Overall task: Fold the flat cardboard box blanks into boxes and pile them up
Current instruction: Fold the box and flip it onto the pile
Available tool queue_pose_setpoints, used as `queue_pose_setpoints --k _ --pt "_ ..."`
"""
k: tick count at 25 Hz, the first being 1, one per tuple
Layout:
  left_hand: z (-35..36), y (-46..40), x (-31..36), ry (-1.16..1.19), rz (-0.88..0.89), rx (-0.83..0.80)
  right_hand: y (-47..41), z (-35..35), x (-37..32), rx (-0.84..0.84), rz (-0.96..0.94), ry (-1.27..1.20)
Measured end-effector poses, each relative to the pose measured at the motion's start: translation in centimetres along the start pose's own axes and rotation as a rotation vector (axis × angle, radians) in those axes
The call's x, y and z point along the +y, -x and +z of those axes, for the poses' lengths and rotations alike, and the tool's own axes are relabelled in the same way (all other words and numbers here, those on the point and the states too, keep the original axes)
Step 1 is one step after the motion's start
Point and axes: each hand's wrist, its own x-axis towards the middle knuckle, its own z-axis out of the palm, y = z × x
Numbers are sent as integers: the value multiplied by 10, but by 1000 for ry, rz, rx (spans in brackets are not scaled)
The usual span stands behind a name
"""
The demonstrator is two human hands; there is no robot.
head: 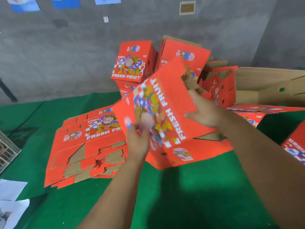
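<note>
I hold a red "FRESH FRUIT" cardboard box [166, 103] tilted in the air above the green table [181, 195]. It is blurred. My left hand [137, 141] grips its near lower edge. My right hand [203, 111] holds its right side, fingers reaching behind the panel. A stack of flat red blanks [89, 146] lies to the left on the table. Folded red boxes are piled at the back: one upright [132, 61], another leaning [184, 53], and an open one [221, 86] to the right.
A large brown cardboard carton [270, 86] lies open at the right back. More red blanks [264, 109] lie under it, and one [295, 146] sits at the right edge. A wire crate [6, 151] and white papers [11, 195] are at the left. A grey wall stands behind.
</note>
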Motion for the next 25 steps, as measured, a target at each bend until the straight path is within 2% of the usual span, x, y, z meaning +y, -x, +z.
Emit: queue_pose_setpoints --k 3,5,7,9,12,13,15,17,19,20,22,25 --pt "-4 -13 6 -199 121 67 -7 1 -3 -149 -56 444" --pt "-10 -16 16 -204 166 49 -9 4 -9 -237 -100 512" --pt "-21 -13 19 -44 139 -114 -8 7 -13 -297 -153 453" --pt "-34 1 14 127 111 -239 -5 12 -14 -258 -172 467" --pt "-58 22 0 193 87 -209 1 25 -14 -191 -142 550" --pt "-66 22 -6 171 62 -206 5 30 -13 -158 -131 538" --pt "-79 15 -13 -25 19 -271 14 36 -9 -67 -121 538" --pt "-85 8 -14 -234 -37 -454 26 38 -4 32 -80 439" --pt "-81 10 -8 -322 -48 -635 37 29 4 -7 43 92" --pt "-78 12 -7 -286 -48 -678 40 23 9 -23 96 -79" --pt "-68 18 -4 -165 -35 -637 38 12 25 -61 155 -190" --pt "-58 19 -4 -42 -65 -605 31 9 47 -247 234 -254"
